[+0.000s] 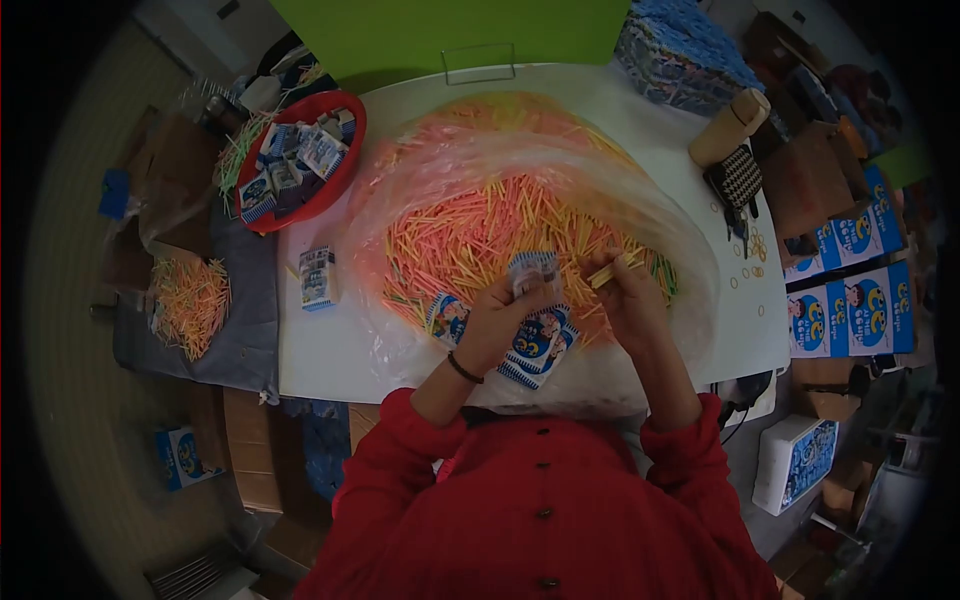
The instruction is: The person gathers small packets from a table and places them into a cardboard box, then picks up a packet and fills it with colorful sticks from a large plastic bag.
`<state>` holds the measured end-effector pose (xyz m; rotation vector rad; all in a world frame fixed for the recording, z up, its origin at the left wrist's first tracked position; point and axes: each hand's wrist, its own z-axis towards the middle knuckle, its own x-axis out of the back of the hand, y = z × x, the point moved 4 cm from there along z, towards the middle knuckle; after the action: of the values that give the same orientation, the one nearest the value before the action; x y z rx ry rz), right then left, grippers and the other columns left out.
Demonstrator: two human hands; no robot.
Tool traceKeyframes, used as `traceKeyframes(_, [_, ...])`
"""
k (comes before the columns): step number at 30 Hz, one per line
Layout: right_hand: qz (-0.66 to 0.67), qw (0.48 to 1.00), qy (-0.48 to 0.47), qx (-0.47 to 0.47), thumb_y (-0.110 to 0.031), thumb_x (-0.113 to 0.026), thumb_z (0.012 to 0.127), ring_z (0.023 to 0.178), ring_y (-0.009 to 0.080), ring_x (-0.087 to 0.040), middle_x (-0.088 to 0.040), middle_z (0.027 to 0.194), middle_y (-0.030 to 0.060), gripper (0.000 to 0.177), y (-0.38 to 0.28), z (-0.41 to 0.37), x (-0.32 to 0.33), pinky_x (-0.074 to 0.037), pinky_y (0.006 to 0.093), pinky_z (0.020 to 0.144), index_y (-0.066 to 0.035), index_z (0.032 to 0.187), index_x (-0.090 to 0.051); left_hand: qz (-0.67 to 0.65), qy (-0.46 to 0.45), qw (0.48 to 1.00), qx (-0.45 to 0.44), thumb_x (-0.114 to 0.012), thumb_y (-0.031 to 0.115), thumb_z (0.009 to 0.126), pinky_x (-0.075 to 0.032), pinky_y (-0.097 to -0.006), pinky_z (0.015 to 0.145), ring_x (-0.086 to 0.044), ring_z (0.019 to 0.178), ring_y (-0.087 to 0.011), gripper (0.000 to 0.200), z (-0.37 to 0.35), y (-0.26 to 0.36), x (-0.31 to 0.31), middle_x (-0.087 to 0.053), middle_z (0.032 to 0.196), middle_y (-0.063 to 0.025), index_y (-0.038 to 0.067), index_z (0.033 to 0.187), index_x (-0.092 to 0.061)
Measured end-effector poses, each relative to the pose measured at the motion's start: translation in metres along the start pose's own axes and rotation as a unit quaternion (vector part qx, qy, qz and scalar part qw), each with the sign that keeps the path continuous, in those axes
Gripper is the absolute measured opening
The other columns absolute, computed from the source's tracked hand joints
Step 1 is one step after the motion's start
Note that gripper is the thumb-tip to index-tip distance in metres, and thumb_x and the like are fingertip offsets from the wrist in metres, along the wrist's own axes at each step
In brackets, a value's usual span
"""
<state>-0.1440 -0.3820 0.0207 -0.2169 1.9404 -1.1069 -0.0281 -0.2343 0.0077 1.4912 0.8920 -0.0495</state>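
A large clear plastic bag (690,290) lies open in front of me, full of thin pink, yellow and green sticks (470,235). Over its near side, my left hand (492,325) is closed on a small blue-and-white printed packet (533,266) with a clear part. My right hand (637,305) pinches a few short yellow sticks (606,272), apart from the packet. Below and beside my left hand, several printed packets (530,350) rest on the sticks and the bag's near edge. The fingertips of my left hand are partly hidden.
A red basin (357,150) of filled packets stands at the back left of the white table (310,360). One packet (318,278) lies nearby. At the right are a beige cup-like container (730,127), a checkered pouch (733,178), rubber bands (757,245) and blue printed boxes (850,315).
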Motion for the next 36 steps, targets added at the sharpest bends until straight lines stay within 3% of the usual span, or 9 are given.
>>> traceKeyframes(4, [-0.094,0.991,-0.058,0.082,-0.019,-0.038,0.103,0.112,0.0252,-0.059,-0.062,0.114,0.0166,0.019,-0.027,-0.024,-0.048,-0.044,0.037,0.098,-0.005,0.109,-0.05,0.288,-0.025,0.953,-0.088,-0.064,0.009,0.091,-0.048,-0.0227,0.064,-0.06,0.075,-0.0048,0.014,-0.009,0.007,0.007,-0.067,0.082,0.0,0.005,0.104,-0.067])
traceKeyframes(6, [-0.205,0.945,-0.163,0.198,-0.016,-0.038,0.102,0.117,0.0251,-0.057,-0.066,0.113,0.0158,0.013,-0.038,-0.033,-0.069,-0.017,0.0418,0.116,-0.008,0.105,-0.048,0.302,-0.019,0.946,-0.119,-0.064,0.009,0.091,-0.047,-0.0232,0.062,-0.059,0.071,-0.0053,0.014,-0.011,0.01,0.006,-0.066,0.078,-0.0008,0.004,0.103,-0.068])
traceKeyframes(12, [-0.396,0.856,-0.199,0.267,-0.014,-0.035,0.102,0.13,0.027,-0.048,-0.067,0.114,0.0125,0.013,-0.032,-0.035,-0.084,0.002,0.0467,0.117,-0.011,0.1,-0.047,0.368,0.002,0.909,-0.193,-0.066,0.007,0.087,-0.047,-0.0255,0.059,-0.06,0.065,-0.0091,0.018,-0.016,0.015,0.007,-0.063,0.072,-0.0053,0.004,0.105,-0.067])
traceKeyframes(16, [-0.448,0.83,-0.201,0.265,-0.012,-0.037,0.101,0.133,0.0271,-0.045,-0.068,0.113,0.0075,0.012,-0.024,-0.033,-0.081,0.002,0.0471,0.116,-0.011,0.099,-0.049,0.378,-0.011,0.905,-0.196,-0.064,0.005,0.087,-0.048,-0.0268,0.059,-0.061,0.065,-0.0113,0.02,-0.017,0.017,0.009,-0.063,0.072,-0.007,0.003,0.106,-0.066])
traceKeyframes(21, [-0.644,0.675,-0.214,0.289,-0.014,-0.056,0.093,0.14,0.0308,-0.032,-0.062,0.124,0.003,0.023,-0.009,-0.034,-0.082,0.004,0.0536,0.113,-0.013,0.116,-0.055,0.348,-0.025,0.916,-0.199,-0.062,0.005,0.088,-0.049,-0.0259,0.064,-0.061,0.071,-0.0103,0.017,-0.018,0.013,0.007,-0.064,0.077,-0.008,0.001,0.105,-0.064])
traceKeyframes(28, [-0.617,0.713,-0.226,0.246,-0.016,-0.064,0.087,0.139,0.0331,-0.031,-0.052,0.135,0.0076,0.043,-0.023,-0.034,-0.089,-0.011,0.0526,0.114,-0.013,0.127,-0.051,0.216,-0.036,0.969,-0.114,-0.058,0.003,0.092,-0.049,-0.0244,0.076,-0.061,0.088,-0.0092,0.022,-0.013,0.003,0.016,-0.066,0.097,-0.004,0.001,0.114,-0.061])
traceKeyframes(31, [-0.546,0.762,-0.189,0.293,-0.013,-0.067,0.083,0.121,0.0306,-0.048,-0.061,0.12,0.0067,0.035,-0.025,-0.024,-0.079,-0.031,0.0452,0.104,-0.012,0.117,-0.057,0.225,-0.045,0.963,-0.138,-0.058,0.003,0.092,-0.05,-0.0253,0.081,-0.063,0.092,-0.011,0.028,-0.012,0.008,0.017,-0.067,0.103,-0.0057,0.002,0.12,-0.059])
traceKeyframes(33, [-0.628,0.681,-0.174,0.332,-0.01,-0.068,0.08,0.097,0.0269,-0.056,-0.065,0.101,0.0041,0.024,-0.018,-0.018,-0.071,-0.039,0.0387,0.088,-0.011,0.103,-0.062,0.23,-0.033,0.961,-0.149,-0.059,0.002,0.091,-0.05,-0.026,0.084,-0.063,0.098,-0.0121,0.032,-0.018,0.017,0.011,-0.066,0.108,-0.0072,0.002,0.123,-0.058])
traceKeyframes(36, [-0.613,0.671,-0.166,0.383,-0.009,-0.068,0.079,0.084,0.0244,-0.057,-0.064,0.089,0.0022,0.014,-0.003,-0.025,-0.081,-0.037,0.0381,0.081,-0.011,0.092,-0.063,0.288,-0.018,0.945,-0.154,-0.062,0.001,0.089,-0.049,-0.0281,0.09,-0.061,0.107,-0.015,0.041,-0.032,0.036,0.01,-0.064,0.118,-0.0096,0.003,0.129,-0.054])
